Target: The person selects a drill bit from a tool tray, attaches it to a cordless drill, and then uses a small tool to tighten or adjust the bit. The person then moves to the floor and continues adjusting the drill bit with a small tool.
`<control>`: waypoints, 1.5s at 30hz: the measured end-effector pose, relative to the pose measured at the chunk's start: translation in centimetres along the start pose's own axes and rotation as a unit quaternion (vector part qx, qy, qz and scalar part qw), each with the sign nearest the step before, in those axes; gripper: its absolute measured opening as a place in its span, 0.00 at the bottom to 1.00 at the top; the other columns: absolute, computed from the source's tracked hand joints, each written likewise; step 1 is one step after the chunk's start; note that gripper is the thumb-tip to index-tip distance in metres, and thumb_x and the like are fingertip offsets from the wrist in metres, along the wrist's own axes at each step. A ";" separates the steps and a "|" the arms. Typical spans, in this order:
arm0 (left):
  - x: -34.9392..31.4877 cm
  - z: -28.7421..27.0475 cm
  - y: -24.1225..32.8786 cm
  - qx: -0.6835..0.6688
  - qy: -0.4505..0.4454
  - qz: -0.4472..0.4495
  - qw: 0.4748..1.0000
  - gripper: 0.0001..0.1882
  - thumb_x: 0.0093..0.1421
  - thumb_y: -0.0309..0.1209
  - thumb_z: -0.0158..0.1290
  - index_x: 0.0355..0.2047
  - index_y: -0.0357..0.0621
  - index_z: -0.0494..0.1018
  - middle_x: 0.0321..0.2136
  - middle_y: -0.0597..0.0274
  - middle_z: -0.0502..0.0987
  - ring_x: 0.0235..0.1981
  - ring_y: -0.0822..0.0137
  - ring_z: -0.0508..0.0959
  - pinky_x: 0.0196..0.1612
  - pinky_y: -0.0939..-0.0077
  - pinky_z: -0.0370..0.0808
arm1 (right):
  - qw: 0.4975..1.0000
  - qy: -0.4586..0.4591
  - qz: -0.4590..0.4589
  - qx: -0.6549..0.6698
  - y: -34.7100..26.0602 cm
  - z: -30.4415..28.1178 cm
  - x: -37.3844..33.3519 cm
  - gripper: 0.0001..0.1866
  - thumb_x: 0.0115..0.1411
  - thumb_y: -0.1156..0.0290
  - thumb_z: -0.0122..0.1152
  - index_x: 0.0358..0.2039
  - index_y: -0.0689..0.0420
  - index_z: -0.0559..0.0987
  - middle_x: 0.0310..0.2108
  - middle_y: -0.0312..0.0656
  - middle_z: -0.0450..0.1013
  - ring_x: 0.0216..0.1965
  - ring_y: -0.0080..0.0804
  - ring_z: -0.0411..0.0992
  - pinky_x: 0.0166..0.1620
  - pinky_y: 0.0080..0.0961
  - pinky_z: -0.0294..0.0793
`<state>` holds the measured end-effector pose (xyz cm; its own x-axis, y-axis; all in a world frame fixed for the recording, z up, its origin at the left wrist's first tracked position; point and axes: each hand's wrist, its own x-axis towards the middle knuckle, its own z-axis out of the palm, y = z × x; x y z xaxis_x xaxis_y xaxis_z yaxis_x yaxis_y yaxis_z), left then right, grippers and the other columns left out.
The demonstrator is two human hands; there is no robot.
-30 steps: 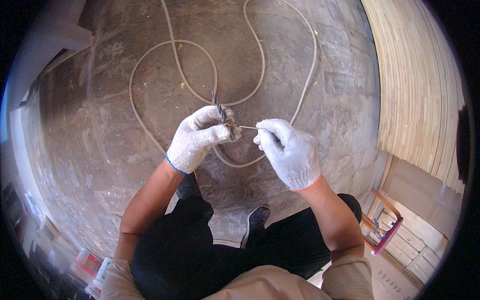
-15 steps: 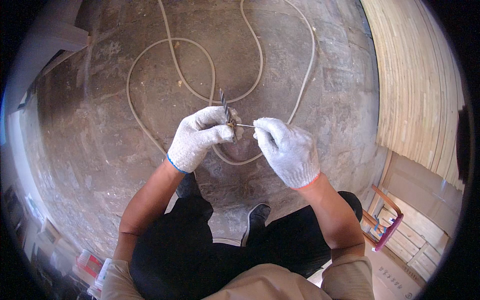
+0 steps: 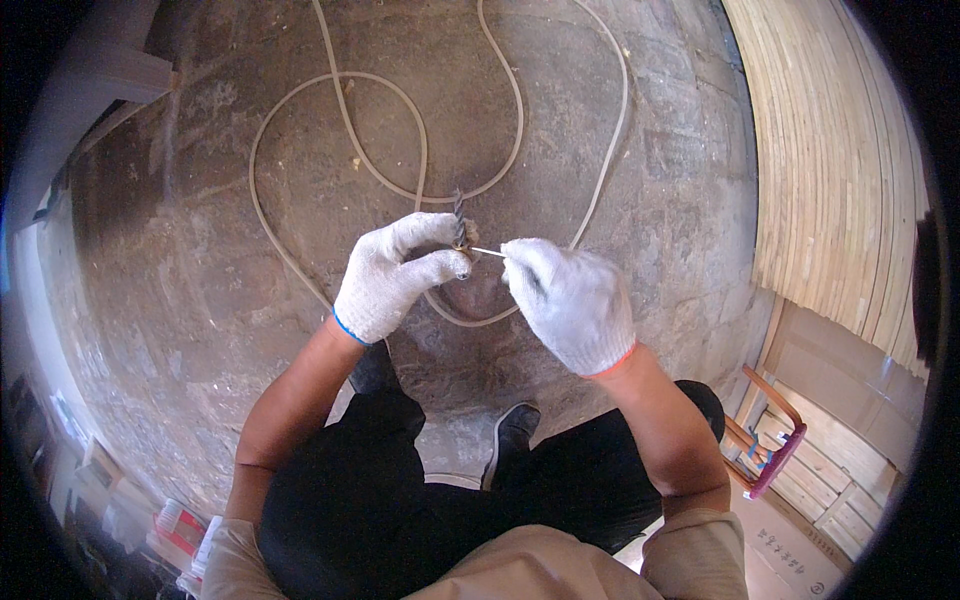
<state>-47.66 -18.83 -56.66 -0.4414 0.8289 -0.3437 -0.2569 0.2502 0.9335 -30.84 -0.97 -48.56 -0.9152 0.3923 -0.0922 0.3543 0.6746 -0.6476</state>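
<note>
In white knit gloves, both of my hands meet over the floor in front of my knees. My left hand [image 3: 385,280], its cuff edged blue, pinches a dark spiral drill bit [image 3: 459,212] between thumb and fingers, tip pointing away from me. A small brassy-brown piece [image 3: 462,246] sits around the bit near the fingertips; its exact shape is too small to tell. My right hand [image 3: 575,305], with an orange cuff edge, grips a thin straight metal rod, possibly a hex key [image 3: 488,252]. The rod's left end meets the small piece; its other end is hidden in the glove.
A pale hose [image 3: 425,150] loops across the worn concrete floor [image 3: 200,250] beyond my hands. Stacked wooden strips [image 3: 830,180] line the right side. A wooden-framed seat with a dark red edge [image 3: 780,462] and cardboard [image 3: 780,540] are at lower right. Red-and-white containers [image 3: 180,527] stand lower left.
The drill bit has tilted, so its tip now shows shorter and further right. My right hand has turned slightly and shifted a little left with the rod. My left hand has barely moved.
</note>
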 end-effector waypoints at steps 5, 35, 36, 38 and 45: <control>0.1 -0.5 1.3 0.099 -0.042 0.073 0.992 0.19 0.67 0.26 0.69 0.57 0.35 0.83 0.52 0.58 0.87 0.51 0.68 0.85 0.57 0.70 0.82 | 0.772 -0.123 0.437 0.444 -1.1 -0.7 1.5 0.14 0.74 0.63 0.65 0.42 0.64 0.84 0.33 0.50 0.86 0.26 0.35 0.85 0.29 0.30 0.83; 0.4 2.7 0.9 -0.107 0.088 -0.050 0.989 0.17 0.72 0.24 0.58 0.58 0.29 0.81 0.40 0.62 0.85 0.37 0.72 0.84 0.46 0.74 0.80 | 0.868 -0.115 0.280 0.393 1.4 2.5 -0.5 0.16 0.79 0.58 0.59 0.47 0.58 0.83 0.34 0.43 0.85 0.32 0.35 0.85 0.35 0.33 0.83; 0.3 2.6 1.1 -0.110 0.082 -0.051 0.989 0.17 0.72 0.24 0.58 0.58 0.29 0.81 0.40 0.62 0.85 0.37 0.71 0.84 0.46 0.75 0.80 | 0.760 -0.143 0.372 0.513 1.8 2.6 -0.2 0.16 0.79 0.57 0.58 0.47 0.57 0.83 0.34 0.42 0.84 0.31 0.33 0.84 0.34 0.31 0.82; 0.4 2.8 1.7 -0.123 0.079 -0.053 0.988 0.17 0.72 0.24 0.58 0.58 0.29 0.81 0.41 0.61 0.85 0.36 0.71 0.84 0.45 0.75 0.79 | 0.642 -0.156 0.435 0.612 1.8 2.4 0.0 0.18 0.80 0.54 0.59 0.48 0.57 0.83 0.35 0.39 0.84 0.30 0.29 0.83 0.32 0.24 0.80; 0.8 2.7 1.0 -0.149 0.104 -0.067 0.981 0.18 0.71 0.25 0.58 0.58 0.30 0.82 0.39 0.63 0.84 0.35 0.72 0.82 0.43 0.75 0.77 | 0.993 -0.013 -0.001 -0.114 3.0 4.1 -1.3 0.23 0.71 0.49 0.67 0.49 0.59 0.82 0.43 0.47 0.86 0.39 0.42 0.86 0.40 0.40 0.86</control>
<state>-45.93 -16.56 -55.70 -0.5447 0.6710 -0.5030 -0.5505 0.1663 0.8181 -29.33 -2.00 -53.50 -0.9194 0.3770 -0.1119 0.3843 0.8005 -0.4599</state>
